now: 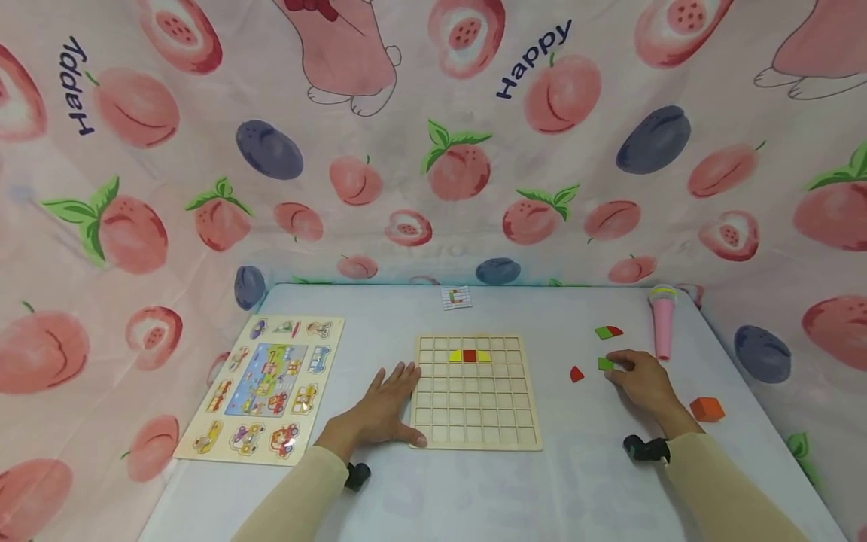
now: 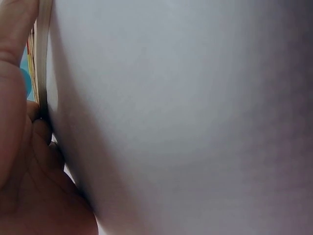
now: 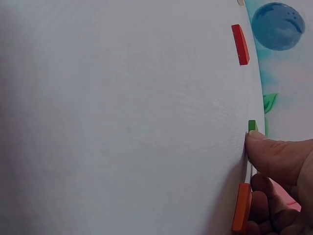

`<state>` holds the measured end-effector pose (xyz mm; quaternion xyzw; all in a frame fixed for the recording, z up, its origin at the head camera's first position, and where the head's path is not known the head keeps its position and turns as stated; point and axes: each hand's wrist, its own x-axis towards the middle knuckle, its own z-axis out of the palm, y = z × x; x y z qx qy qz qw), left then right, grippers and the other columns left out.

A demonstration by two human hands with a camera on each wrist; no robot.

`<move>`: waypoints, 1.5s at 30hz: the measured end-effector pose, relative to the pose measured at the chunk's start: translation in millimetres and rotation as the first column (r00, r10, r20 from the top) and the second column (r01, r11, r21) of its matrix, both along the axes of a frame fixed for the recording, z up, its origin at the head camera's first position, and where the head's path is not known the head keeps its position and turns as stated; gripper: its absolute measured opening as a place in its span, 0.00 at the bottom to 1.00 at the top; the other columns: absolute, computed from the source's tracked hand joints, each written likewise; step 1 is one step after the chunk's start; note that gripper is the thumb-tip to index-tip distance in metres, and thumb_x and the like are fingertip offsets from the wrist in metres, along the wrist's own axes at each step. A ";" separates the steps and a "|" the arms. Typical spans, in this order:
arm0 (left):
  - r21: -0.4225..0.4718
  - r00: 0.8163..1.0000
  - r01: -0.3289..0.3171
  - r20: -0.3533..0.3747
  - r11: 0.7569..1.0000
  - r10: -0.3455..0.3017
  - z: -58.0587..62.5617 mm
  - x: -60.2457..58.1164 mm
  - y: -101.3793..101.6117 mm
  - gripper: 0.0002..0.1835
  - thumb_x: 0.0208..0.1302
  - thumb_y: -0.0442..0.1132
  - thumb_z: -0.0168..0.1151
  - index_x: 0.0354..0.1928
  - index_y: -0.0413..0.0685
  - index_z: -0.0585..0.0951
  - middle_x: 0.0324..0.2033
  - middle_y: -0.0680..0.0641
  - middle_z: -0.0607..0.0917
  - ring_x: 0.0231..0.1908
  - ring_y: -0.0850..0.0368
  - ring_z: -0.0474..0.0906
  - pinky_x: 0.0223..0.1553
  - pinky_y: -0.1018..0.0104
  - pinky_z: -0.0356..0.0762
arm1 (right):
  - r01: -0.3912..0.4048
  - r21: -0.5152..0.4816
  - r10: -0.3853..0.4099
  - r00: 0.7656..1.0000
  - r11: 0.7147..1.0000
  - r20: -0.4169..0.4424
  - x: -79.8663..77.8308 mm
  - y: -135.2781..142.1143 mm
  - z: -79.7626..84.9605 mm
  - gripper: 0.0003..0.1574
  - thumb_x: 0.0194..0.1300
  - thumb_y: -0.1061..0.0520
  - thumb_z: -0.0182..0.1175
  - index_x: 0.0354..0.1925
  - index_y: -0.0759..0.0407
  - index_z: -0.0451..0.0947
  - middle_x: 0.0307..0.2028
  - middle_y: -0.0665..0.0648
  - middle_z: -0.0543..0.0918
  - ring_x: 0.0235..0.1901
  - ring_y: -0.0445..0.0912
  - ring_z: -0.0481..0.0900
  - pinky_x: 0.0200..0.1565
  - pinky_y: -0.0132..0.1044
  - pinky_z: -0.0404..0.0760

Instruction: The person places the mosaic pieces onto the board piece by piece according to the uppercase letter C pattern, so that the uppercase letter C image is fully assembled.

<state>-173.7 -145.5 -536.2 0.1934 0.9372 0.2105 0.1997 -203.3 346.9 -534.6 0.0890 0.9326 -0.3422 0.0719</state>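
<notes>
A wooden grid board (image 1: 477,399) lies in the middle of the table. In its second row a red square (image 1: 470,356) sits between two yellow curved pieces (image 1: 484,357). Spread flat, my left hand (image 1: 382,406) touches the board's left edge; its wrist view shows part of the palm and thumb. At the right, my right hand (image 1: 643,384) pinches a small green square block (image 1: 603,363) between thumb and fingers at the tabletop. Left of that hand lies a red quarter-round piece (image 1: 576,374). Farther back, a green piece (image 1: 603,333) and a red quarter-round piece (image 1: 615,331) touch.
An orange cube (image 1: 707,409) lies beside my right wrist, with a pink toy microphone (image 1: 664,324) behind it. A picture puzzle board (image 1: 226,444) fills the table's left side. A small printed card (image 1: 457,298) lies at the back edge, before a fruit-patterned cloth (image 1: 406,150).
</notes>
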 end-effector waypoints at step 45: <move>0.011 1.000 0.015 -0.002 1.000 -0.015 2.0 0.4 -0.6 0.73 0.45 0.69 0.81 0.86 0.48 0.49 0.86 0.48 0.46 0.85 0.49 0.36 0.85 0.46 0.28 | 0.089 -0.289 -0.148 0.971 0.953 -0.187 -9.2 -64.7 23.1 0.24 0.75 0.61 0.63 0.67 0.54 0.80 0.57 0.65 0.84 0.57 0.55 0.80 0.39 0.15 0.78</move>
